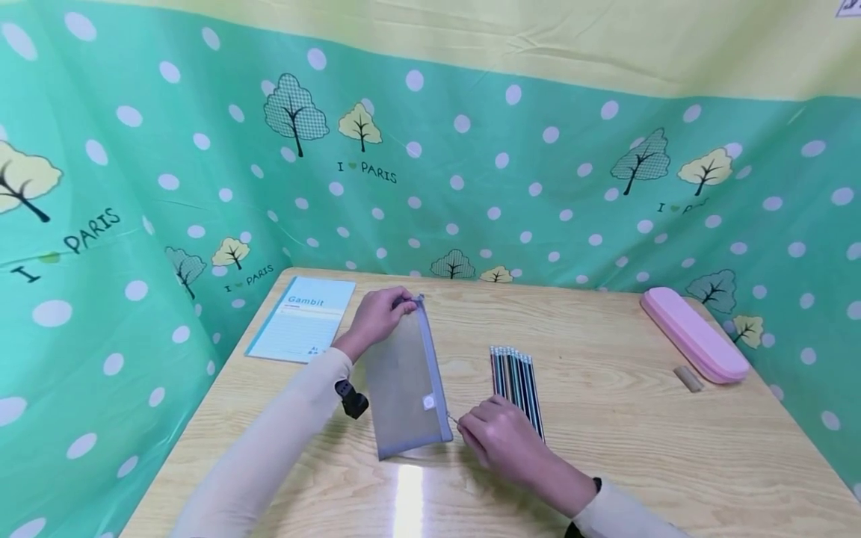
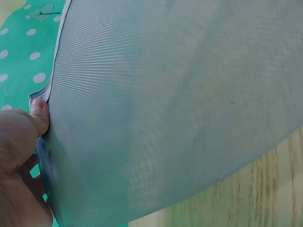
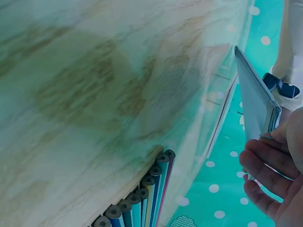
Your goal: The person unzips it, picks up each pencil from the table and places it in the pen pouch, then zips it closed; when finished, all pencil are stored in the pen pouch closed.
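Note:
A grey mesh zip pouch (image 1: 403, 381) is held up off the table, tilted, its zipper edge on the right side. My left hand (image 1: 380, 317) pinches its far top corner; the left wrist view shows the thumb (image 2: 40, 116) pressed on the mesh. At the near end of the zipper, my right hand (image 1: 501, 433) pinches the small zipper pull (image 1: 453, 419) between thumb and fingers. The zipper looks closed along its length, though I cannot tell for certain. Just beyond the right hand lies a row of several striped pencils (image 1: 514, 373), partly covered by that hand.
A light blue notebook (image 1: 303, 317) lies at the back left of the wooden table (image 1: 605, 463). Towards the right edge are a pink pencil case (image 1: 696, 336) and a small grey-brown eraser-like block (image 1: 688, 379). A green dotted curtain (image 1: 471, 172) hangs behind.

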Demonstrator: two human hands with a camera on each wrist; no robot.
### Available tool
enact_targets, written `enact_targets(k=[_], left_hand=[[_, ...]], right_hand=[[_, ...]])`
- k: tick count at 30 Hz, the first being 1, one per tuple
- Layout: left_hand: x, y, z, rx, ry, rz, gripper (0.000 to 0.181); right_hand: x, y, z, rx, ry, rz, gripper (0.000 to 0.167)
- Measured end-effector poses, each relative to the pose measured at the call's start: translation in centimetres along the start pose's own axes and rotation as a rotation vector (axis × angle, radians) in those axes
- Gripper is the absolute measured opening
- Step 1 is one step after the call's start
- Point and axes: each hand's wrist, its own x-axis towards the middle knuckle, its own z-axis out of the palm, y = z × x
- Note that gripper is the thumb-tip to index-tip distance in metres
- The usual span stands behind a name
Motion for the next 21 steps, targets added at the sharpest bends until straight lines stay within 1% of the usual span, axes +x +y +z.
enact_targets(k=[8,13,19,21], left_hand=[[-0.06,-0.34,0.06,0.028,0.03,-0.041,0.018],[-0.04,-0.44,0.1,0.039,0.034,-0.032,0.019],[-0.01,-0.59,0.14,0.055,0.051,-0.05,0.019],[0.02,-0.65,0.22,0.06,0.046,-0.049,0.02]], right_hand=[[0.07,-0.56,-0.46,-0.007,-0.019,-0.04,0.013],[-0.08,-0.89,-0.54,-0.019,-0.036,-0.041,0.014],[-0.32,-0.93,-0.43,-0.034,-0.037,-0.052,0.012],[-0.42,-0.91,-0.35,-0.036,-0.035,-0.054,0.011]])
